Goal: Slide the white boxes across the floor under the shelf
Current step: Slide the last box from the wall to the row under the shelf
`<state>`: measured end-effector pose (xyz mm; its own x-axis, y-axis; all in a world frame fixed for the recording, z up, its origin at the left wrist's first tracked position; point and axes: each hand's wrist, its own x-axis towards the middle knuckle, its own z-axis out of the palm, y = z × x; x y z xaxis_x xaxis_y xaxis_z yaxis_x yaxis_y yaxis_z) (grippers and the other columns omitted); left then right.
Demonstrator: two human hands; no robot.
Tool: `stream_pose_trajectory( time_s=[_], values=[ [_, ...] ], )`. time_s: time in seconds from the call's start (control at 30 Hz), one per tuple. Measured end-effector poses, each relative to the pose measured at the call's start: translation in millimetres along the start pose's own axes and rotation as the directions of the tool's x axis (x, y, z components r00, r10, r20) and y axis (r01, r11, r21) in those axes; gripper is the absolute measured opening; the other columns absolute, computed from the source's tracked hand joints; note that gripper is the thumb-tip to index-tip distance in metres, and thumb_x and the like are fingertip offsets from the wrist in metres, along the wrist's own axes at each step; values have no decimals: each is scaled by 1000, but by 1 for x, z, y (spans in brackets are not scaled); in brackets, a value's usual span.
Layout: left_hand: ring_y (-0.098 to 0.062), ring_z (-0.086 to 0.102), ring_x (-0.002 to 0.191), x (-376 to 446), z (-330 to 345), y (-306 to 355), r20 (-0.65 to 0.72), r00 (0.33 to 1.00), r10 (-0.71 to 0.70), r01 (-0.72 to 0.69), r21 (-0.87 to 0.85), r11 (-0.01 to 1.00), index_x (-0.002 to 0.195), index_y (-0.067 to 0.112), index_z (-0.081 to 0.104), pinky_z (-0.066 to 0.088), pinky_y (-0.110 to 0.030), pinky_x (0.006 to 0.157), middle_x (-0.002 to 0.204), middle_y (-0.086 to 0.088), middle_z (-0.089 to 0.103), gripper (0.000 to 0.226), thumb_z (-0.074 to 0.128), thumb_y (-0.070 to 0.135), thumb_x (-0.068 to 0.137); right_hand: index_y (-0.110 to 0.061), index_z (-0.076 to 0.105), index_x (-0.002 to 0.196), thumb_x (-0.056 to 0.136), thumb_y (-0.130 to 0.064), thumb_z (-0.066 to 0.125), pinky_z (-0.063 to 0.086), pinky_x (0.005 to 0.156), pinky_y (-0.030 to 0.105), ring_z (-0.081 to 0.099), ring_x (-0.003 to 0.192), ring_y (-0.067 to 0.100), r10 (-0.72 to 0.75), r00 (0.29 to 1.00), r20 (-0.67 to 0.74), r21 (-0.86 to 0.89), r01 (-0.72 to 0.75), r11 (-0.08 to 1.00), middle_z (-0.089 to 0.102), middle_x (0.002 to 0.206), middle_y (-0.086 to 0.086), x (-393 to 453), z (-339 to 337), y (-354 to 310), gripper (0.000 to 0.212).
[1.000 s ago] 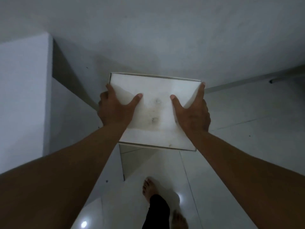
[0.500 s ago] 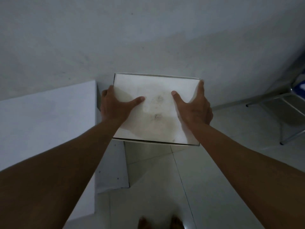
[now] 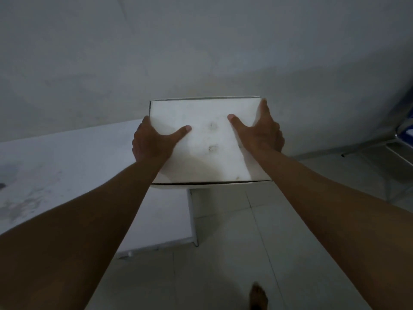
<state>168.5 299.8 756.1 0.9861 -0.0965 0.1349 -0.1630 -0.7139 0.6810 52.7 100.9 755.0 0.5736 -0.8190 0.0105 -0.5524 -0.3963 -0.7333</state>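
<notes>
A white box (image 3: 207, 142) with faint smudges on its lid is held up in the air in front of me, above the floor. My left hand (image 3: 154, 144) grips its left side, thumb lying on the lid and fingers wrapped under the edge. My right hand (image 3: 260, 135) grips the right side the same way, thumb on top and fingers along the side. A white shelf unit (image 3: 67, 171) stands at the left, its top below the box's left end. The space under it is hidden.
A grey wall (image 3: 201, 52) fills the upper view. Pale floor tiles (image 3: 234, 253) lie below the box. Metal chair legs with a blue seat (image 3: 402, 139) stand at the right edge. My bare foot (image 3: 258, 297) shows at the bottom.
The view has lifted and turned: the white shelf unit's top now spreads wide on the left and a chair shows at the right. Both hands keep the same grip on the box.
</notes>
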Motion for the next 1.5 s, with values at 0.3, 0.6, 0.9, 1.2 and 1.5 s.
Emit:
stream_pose_trajectory(
  time_s=[0.3,0.6,0.9,1.2,1.5],
  values=[
    [-28,58,113,-34,-133,-87,-98,992,-77,80,28,996,119,19,54,48,-48,95,121,-1,63,104,65,90,44,-35,7,155,77,-79,52,34,104,42,46,129,34,-79,993,93,31,76,997,48,143,11,-118,48,-75,100],
    [-32,57,114,-71,-222,-181,-197,967,-162,178,70,981,123,15,50,49,-51,93,124,-7,60,104,66,87,49,-32,7,156,78,-78,52,36,103,43,46,129,35,-195,954,228,23,195,981,46,145,11,-212,101,-126,100],
    [-31,56,114,-101,-327,-317,-221,944,-243,260,51,964,121,15,53,47,-46,92,124,-6,61,98,71,83,52,-33,6,155,79,-78,51,35,103,43,47,127,35,-206,925,318,23,210,977,49,142,12,-347,190,-179,100],
    [-29,56,114,-104,-393,-433,-164,949,-269,293,146,945,119,15,53,45,-41,85,122,-5,61,96,71,82,53,-32,9,155,79,-78,51,36,102,43,49,126,36,-109,922,371,-18,125,992,51,139,13,-450,280,-204,99],
    [-27,56,114,-91,-416,-533,-166,937,-309,335,163,928,121,15,52,48,-41,87,122,-5,61,102,67,87,50,-34,8,155,78,-79,51,39,100,43,51,124,36,-103,901,421,-50,136,989,51,139,13,-498,363,-225,98]
  ],
)
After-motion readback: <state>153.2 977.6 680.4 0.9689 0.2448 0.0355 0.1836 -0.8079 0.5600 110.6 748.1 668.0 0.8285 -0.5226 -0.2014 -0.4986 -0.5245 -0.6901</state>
